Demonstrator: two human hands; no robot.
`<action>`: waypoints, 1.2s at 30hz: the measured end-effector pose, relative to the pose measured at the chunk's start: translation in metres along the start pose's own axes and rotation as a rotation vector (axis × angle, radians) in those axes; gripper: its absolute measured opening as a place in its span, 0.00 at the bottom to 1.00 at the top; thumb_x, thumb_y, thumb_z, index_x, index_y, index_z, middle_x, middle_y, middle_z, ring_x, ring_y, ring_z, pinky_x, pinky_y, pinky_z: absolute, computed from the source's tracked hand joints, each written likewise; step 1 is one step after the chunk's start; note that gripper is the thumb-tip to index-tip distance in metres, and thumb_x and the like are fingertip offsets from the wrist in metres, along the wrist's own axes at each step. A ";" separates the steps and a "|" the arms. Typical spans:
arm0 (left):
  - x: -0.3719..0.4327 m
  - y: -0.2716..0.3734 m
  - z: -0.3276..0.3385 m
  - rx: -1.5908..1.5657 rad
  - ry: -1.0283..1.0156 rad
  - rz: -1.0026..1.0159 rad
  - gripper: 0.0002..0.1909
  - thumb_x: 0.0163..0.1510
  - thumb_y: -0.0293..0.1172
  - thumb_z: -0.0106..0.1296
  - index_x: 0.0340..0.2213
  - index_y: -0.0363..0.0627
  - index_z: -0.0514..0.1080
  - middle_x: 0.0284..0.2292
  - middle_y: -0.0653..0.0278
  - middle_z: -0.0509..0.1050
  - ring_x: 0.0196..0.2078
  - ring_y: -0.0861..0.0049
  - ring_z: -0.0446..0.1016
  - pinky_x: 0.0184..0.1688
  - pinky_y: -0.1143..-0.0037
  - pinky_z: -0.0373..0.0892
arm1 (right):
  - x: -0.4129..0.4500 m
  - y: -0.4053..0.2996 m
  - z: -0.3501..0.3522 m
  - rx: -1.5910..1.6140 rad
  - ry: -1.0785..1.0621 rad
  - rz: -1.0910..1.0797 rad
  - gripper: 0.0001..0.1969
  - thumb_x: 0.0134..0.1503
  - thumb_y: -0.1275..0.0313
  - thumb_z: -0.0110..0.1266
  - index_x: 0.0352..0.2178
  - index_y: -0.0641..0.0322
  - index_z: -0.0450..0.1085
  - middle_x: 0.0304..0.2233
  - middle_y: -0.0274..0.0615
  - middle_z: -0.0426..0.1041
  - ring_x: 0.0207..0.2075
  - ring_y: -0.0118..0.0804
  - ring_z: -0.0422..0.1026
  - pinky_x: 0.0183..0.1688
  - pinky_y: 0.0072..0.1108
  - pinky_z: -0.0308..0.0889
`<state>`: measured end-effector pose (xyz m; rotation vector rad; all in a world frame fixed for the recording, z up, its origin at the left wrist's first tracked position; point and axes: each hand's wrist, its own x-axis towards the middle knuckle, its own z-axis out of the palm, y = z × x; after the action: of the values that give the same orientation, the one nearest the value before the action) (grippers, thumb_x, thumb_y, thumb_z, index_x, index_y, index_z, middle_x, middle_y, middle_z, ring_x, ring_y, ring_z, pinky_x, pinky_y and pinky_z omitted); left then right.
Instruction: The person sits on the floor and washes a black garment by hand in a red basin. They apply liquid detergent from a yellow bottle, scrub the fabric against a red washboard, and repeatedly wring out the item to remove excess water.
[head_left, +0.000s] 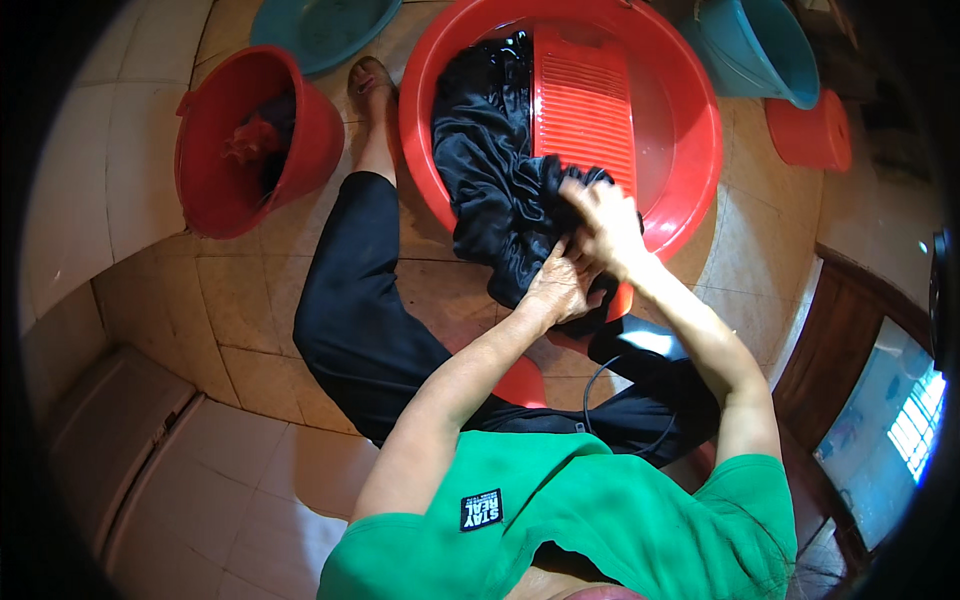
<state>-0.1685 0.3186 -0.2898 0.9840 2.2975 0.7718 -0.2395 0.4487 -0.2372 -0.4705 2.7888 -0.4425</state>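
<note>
A wet, shiny black cloth garment (487, 142) lies bunched along the left side of a red plastic washboard (581, 105). The board leans in a large red plastic basin (705, 150) that holds cloudy water, and its lower end sticks out over the near rim. My left hand (562, 285) rests on the gathered cloth at the board's lower end; its fingertips are partly hidden, so its grip is unclear. Just above it, my right hand (606, 225) is slightly blurred over the same bunched cloth, fingers partly spread. Part of the garment hangs over the basin's near rim.
Left of the basin stands a red bucket (217, 180) with cloths inside. A blue-green basin (322, 34) sits at the top left, a blue-green bucket (757, 56) at the top right. Beside that bucket is a small red plastic object (810, 131). My legs straddle the near side.
</note>
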 end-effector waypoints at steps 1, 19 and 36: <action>0.003 -0.002 0.005 -0.061 -0.050 0.002 0.37 0.50 0.52 0.48 0.57 0.42 0.61 0.61 0.56 0.57 0.66 0.62 0.48 0.67 0.61 0.40 | -0.014 -0.013 0.000 0.043 0.002 -0.102 0.24 0.39 0.73 0.60 0.43 0.52 0.68 0.34 0.44 0.67 0.40 0.49 0.68 0.37 0.39 0.63; 0.004 0.006 -0.008 0.054 0.154 0.100 0.37 0.51 0.51 0.47 0.57 0.42 0.61 0.61 0.57 0.58 0.67 0.63 0.47 0.67 0.60 0.37 | 0.092 0.074 0.058 -0.192 0.413 0.278 0.11 0.44 0.76 0.55 0.33 0.59 0.68 0.31 0.47 0.69 0.36 0.51 0.69 0.34 0.37 0.65; 0.007 0.008 -0.007 0.001 0.144 0.083 0.35 0.48 0.51 0.50 0.54 0.42 0.65 0.61 0.55 0.58 0.66 0.61 0.49 0.66 0.59 0.42 | 0.131 0.110 0.002 -0.205 0.476 0.324 0.15 0.49 0.73 0.54 0.41 0.55 0.68 0.39 0.44 0.70 0.45 0.46 0.67 0.45 0.39 0.59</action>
<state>-0.1736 0.3262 -0.2812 1.0612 2.3912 0.9025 -0.3876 0.5006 -0.3049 0.0684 3.3047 -0.2149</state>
